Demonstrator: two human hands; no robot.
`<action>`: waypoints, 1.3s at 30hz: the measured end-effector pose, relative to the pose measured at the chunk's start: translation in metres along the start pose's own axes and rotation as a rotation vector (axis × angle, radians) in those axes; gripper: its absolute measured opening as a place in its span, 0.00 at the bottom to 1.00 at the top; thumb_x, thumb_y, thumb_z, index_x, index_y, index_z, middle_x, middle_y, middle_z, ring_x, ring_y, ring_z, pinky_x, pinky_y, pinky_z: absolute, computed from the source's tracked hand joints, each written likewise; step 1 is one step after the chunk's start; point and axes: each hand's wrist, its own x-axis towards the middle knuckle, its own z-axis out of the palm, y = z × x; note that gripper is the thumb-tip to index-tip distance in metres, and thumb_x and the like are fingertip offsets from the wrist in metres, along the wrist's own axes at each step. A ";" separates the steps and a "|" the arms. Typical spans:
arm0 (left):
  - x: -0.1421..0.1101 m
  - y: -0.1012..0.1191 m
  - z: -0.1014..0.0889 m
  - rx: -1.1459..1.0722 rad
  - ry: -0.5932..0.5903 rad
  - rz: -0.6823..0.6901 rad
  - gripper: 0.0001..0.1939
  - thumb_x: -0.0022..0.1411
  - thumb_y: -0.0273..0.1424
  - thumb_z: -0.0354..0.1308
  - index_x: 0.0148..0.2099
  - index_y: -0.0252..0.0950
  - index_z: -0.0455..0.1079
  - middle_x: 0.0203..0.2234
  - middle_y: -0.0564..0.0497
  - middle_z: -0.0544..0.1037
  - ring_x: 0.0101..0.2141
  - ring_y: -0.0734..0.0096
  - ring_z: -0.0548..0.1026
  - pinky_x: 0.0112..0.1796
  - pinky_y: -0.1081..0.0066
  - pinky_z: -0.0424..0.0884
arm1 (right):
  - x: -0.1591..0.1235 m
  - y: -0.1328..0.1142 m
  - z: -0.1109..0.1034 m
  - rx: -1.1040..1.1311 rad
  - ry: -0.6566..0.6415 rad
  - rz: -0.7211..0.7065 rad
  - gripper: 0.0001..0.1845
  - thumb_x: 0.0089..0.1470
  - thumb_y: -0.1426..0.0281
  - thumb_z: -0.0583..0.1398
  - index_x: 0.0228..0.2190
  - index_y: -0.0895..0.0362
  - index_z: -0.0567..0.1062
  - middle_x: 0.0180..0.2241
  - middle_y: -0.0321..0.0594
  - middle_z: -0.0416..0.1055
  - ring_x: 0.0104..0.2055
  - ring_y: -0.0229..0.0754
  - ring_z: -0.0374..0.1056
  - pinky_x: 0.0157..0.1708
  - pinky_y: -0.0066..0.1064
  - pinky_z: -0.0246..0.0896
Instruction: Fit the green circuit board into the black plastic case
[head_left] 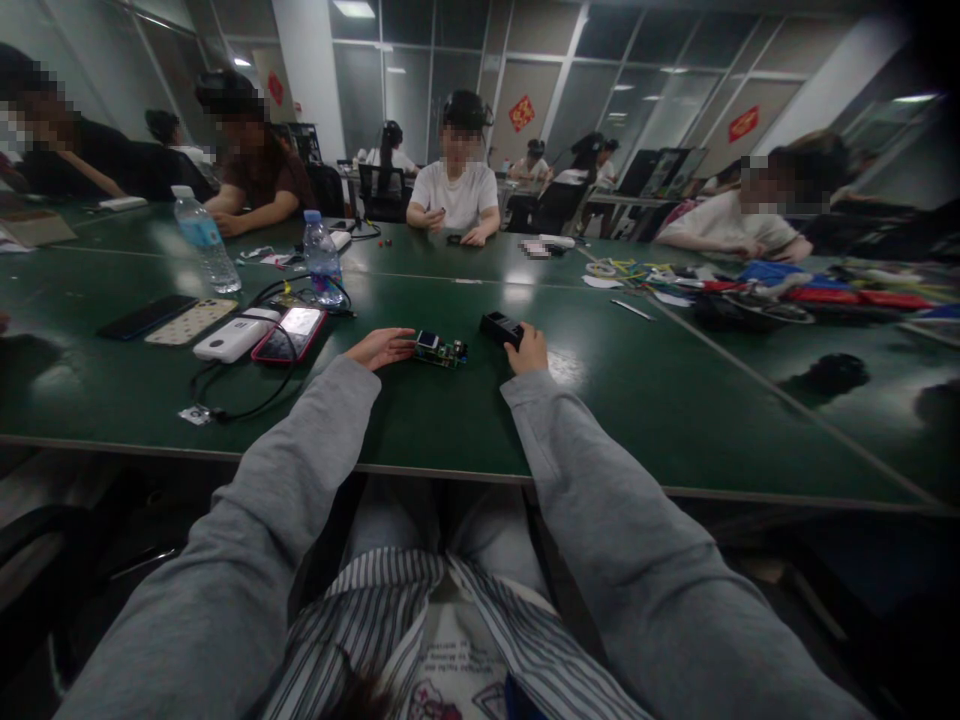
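— Where do your hands sit against the circuit board (441, 350)?

— Your left hand (382, 347) lies just left of the circuit board, palm up and fingers loose, gripping nothing; the fingertips come close to the board's edge, though I cannot tell whether they touch it. Your right hand (527, 351) is to the right of the board, curled around the near end of a small black box (500, 327). The board itself lies flat on the green table (420, 430), between your two hands.

— How would it handle?

— Light and stiff, I'd judge, but fragile: bare parts and a little screen on top. Hold it by the side edges, not the face. The black box looks rigid and smooth, so pinch it across its width.

— Anything else close by?

— Well left of the board lie a red-cased phone (291, 334), a white power bank (235, 335) and a looping black cable (247, 400).
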 end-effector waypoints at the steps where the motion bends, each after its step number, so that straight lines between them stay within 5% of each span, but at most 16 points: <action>1: 0.001 0.000 -0.001 -0.001 -0.004 0.001 0.15 0.71 0.28 0.52 0.55 0.29 0.72 0.38 0.39 0.82 0.38 0.66 0.81 0.46 0.68 0.74 | 0.000 0.000 0.000 0.000 0.001 -0.002 0.31 0.52 0.72 0.61 0.57 0.62 0.63 0.53 0.59 0.64 0.58 0.60 0.60 0.59 0.56 0.58; 27: 0.001 -0.001 0.000 -0.018 -0.017 0.007 0.15 0.70 0.29 0.54 0.55 0.30 0.72 0.38 0.39 0.82 0.40 0.65 0.81 0.48 0.65 0.74 | 0.000 0.004 0.002 0.027 0.038 -0.046 0.31 0.51 0.69 0.63 0.56 0.60 0.64 0.52 0.56 0.65 0.58 0.59 0.62 0.59 0.57 0.58; 35: -0.004 0.002 0.002 -0.015 -0.001 -0.007 0.15 0.72 0.28 0.51 0.55 0.29 0.72 0.37 0.40 0.82 0.39 0.66 0.80 0.48 0.67 0.74 | 0.002 -0.002 -0.003 0.055 0.033 0.038 0.32 0.50 0.73 0.64 0.56 0.62 0.65 0.53 0.58 0.66 0.59 0.59 0.62 0.59 0.55 0.59; 39: -0.004 0.002 0.002 -0.023 -0.003 -0.008 0.16 0.73 0.30 0.49 0.56 0.29 0.71 0.36 0.41 0.82 0.38 0.66 0.81 0.48 0.66 0.73 | 0.002 -0.016 -0.008 0.227 0.097 -0.056 0.32 0.54 0.64 0.63 0.58 0.60 0.63 0.55 0.56 0.68 0.58 0.57 0.65 0.59 0.55 0.61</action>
